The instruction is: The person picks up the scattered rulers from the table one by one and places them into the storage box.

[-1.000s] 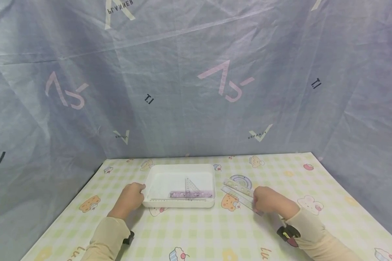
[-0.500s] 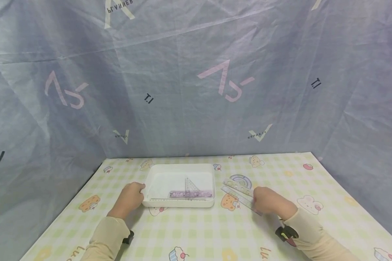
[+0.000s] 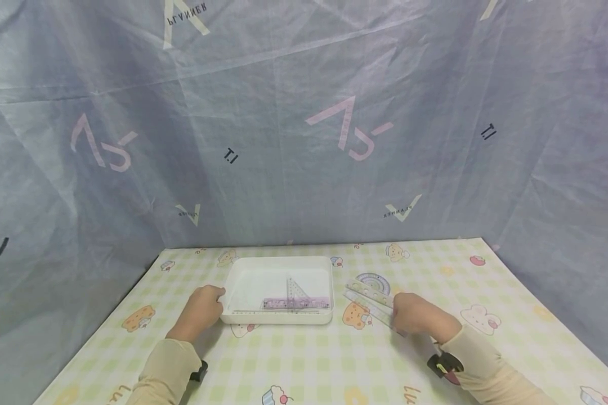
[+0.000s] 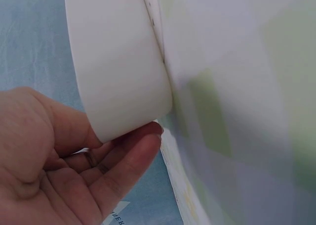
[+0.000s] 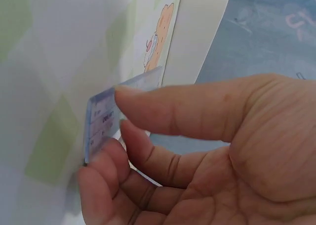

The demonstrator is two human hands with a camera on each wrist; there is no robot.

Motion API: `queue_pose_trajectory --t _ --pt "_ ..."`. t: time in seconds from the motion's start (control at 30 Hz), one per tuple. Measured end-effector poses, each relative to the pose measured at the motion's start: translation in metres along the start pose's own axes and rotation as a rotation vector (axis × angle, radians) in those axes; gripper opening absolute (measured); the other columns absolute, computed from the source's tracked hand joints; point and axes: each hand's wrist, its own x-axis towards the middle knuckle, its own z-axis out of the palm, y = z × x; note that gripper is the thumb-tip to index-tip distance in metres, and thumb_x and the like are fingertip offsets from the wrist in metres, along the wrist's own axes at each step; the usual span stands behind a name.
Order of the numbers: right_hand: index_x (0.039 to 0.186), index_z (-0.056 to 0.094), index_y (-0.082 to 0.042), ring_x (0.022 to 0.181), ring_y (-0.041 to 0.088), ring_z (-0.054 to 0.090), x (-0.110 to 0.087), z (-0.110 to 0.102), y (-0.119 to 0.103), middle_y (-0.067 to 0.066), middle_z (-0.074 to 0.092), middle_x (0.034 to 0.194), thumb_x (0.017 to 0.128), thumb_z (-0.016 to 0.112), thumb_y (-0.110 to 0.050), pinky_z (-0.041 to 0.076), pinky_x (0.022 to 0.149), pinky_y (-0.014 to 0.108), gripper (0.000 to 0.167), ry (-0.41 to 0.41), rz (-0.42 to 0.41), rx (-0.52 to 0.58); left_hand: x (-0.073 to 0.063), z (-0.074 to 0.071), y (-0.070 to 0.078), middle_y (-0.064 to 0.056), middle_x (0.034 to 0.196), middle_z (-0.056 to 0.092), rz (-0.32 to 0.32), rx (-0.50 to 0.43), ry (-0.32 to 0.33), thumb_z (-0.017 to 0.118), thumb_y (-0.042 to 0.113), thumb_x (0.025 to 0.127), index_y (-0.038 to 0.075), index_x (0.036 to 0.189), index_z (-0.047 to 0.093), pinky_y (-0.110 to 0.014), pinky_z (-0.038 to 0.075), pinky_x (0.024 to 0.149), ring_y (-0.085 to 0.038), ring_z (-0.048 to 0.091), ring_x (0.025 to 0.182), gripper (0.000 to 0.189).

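Observation:
My left hand (image 3: 202,308) grips the left end of a white tray (image 3: 253,281); in the left wrist view the thumb is at the rim and the fingertips touch the wall of the tray (image 4: 113,62). A purple ruler (image 3: 271,304), a clear set square (image 3: 294,288) and a thin clear ruler (image 3: 243,312) lie inside it. Right of the tray, my right hand (image 3: 416,314) pinches the near end of a clear straight ruler (image 3: 365,304), the printed end of the ruler (image 5: 101,118) showing under the thumb. Its far end lies close to the tray.
Beside the held ruler lies a clear stencil ruler with holes (image 3: 369,291), its near end hidden by the right hand. Behind that is a clear protractor (image 3: 375,280). A checked cloth (image 3: 304,360) covers the table, with grey curtains (image 3: 284,185) at the back and sides.

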Motion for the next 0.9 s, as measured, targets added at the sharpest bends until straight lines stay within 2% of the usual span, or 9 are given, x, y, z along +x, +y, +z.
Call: queue_pose_trajectory --t 0.33,0.57,0.9 --pt "0.090 0.063 -0.002 0.071 0.020 0.055 0.002 -0.001 0.006 0.005 0.060 0.079 0.074 0.074 -0.003 0.051 0.063 0.034 0.020 0.034 -0.009 0.007 -0.001 0.000 0.000 -0.027 0.130 0.061 0.009 0.010 -0.004 0.053 -0.010 0.084 -0.016 0.121 0.061 -0.058 0.044 0.103 -0.048 0.051 0.127 0.039" --pt "0.082 0.062 -0.008 0.069 0.019 0.053 0.005 -0.001 0.015 0.002 0.057 0.076 0.074 0.077 -0.006 0.047 0.060 0.032 0.017 0.042 -0.024 0.030 -0.001 -0.002 0.002 -0.027 0.131 0.060 0.010 0.020 -0.010 0.053 -0.009 0.085 -0.016 0.122 0.061 -0.057 0.045 0.102 -0.048 0.050 0.127 0.039" --pt "0.078 0.063 -0.009 0.065 0.018 0.053 0.010 -0.005 0.021 0.002 0.058 0.072 0.073 0.080 -0.004 0.046 0.059 0.030 0.019 -0.002 -0.052 0.122 -0.001 -0.002 0.001 -0.027 0.129 0.062 0.029 0.019 0.005 0.053 -0.010 0.084 -0.016 0.120 0.062 -0.057 0.045 0.102 -0.048 0.053 0.125 0.037"
